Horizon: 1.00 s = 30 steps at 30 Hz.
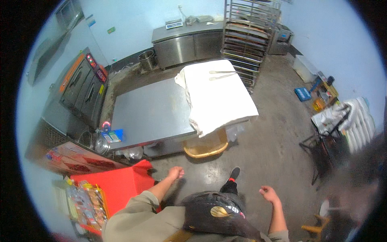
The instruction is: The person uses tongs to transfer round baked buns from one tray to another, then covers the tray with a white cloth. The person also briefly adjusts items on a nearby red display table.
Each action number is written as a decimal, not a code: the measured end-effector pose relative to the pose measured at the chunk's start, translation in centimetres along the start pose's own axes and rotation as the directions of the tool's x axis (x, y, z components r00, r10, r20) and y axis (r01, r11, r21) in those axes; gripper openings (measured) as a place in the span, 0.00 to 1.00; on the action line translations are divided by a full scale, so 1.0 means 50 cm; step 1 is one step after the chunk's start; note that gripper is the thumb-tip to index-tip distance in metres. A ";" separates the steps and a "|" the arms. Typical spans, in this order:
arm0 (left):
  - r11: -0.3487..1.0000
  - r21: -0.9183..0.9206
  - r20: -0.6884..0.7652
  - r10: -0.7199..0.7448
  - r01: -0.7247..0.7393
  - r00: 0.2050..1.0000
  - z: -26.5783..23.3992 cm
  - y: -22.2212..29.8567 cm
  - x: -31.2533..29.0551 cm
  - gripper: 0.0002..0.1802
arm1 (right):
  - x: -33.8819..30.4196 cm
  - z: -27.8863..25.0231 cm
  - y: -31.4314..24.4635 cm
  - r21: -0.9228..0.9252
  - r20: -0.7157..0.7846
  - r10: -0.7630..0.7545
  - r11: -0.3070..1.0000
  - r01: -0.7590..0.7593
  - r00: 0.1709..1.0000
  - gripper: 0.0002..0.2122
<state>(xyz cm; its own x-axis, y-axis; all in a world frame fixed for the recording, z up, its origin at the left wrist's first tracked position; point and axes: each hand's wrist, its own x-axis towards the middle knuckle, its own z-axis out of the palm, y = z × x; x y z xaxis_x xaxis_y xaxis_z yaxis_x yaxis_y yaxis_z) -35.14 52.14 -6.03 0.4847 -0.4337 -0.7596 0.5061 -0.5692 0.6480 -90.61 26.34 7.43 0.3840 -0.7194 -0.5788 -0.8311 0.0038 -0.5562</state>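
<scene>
My left hand (176, 172) hangs over the floor to the right of a red-covered surface (125, 183), its fingers loosely curled and apart, with nothing visible in them. On the other side, my right hand (269, 194) is held out over bare floor, also empty, fingers slightly bent and apart. A dark apron (213, 230) covers my front. Ahead stands a steel worktable (151, 111), out of reach of both hands. White cloth (221, 97) covers its right part, and tongs (222, 75) lie on the cloth. Below the table's near edge is a yellow basin (206, 151).
Packaged goods (90, 205) lie at lower left. An orange-trimmed oven (82, 86) lines the left wall. A steel counter (177, 50) with a scale (174, 24) and a tall tray rack (246, 44) stand behind. White bundles on a black chair (328, 149) and a wooden stool (318, 228) are right.
</scene>
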 end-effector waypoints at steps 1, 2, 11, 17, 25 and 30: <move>0.999 -0.043 -0.017 -0.018 0.017 1.000 0.024 0.015 0.011 0.13 | 0.066 -0.034 -0.012 -0.038 -0.014 -0.016 0.999 0.015 1.000 0.24; 0.996 -0.088 -0.033 -0.035 0.032 0.999 0.051 0.029 0.024 0.15 | 0.137 -0.068 -0.028 -0.038 0.004 -0.061 0.997 0.061 0.998 0.24; 0.812 -0.581 -0.063 -0.115 0.057 0.991 0.370 0.185 0.036 0.25 | 0.671 -0.385 -0.333 -0.129 0.006 -0.364 0.923 0.362 0.931 0.23; 0.661 -0.746 -0.090 0.021 -0.082 0.996 0.471 0.331 0.039 0.32 | 0.891 -0.380 -0.495 0.006 -0.159 -0.504 0.860 0.511 0.849 0.24; 0.598 -0.784 -0.120 0.117 -0.166 0.986 0.480 0.420 0.131 0.35 | 0.959 -0.316 -0.576 0.425 0.119 -0.273 0.883 0.199 0.955 0.35; 0.513 -0.831 -0.223 0.050 -0.216 0.974 0.494 0.400 0.199 0.37 | 0.942 -0.313 -0.576 0.629 0.298 -0.176 0.775 -0.055 0.938 0.38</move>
<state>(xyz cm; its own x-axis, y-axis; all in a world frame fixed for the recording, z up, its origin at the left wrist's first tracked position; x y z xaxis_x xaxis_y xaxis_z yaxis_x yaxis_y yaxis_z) -37.82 19.15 -2.02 0.6562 -0.2954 -0.6944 0.7473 0.3824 0.5435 -54.89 -18.52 5.49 0.6264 -0.4683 -0.6231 -0.4121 0.4796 -0.7747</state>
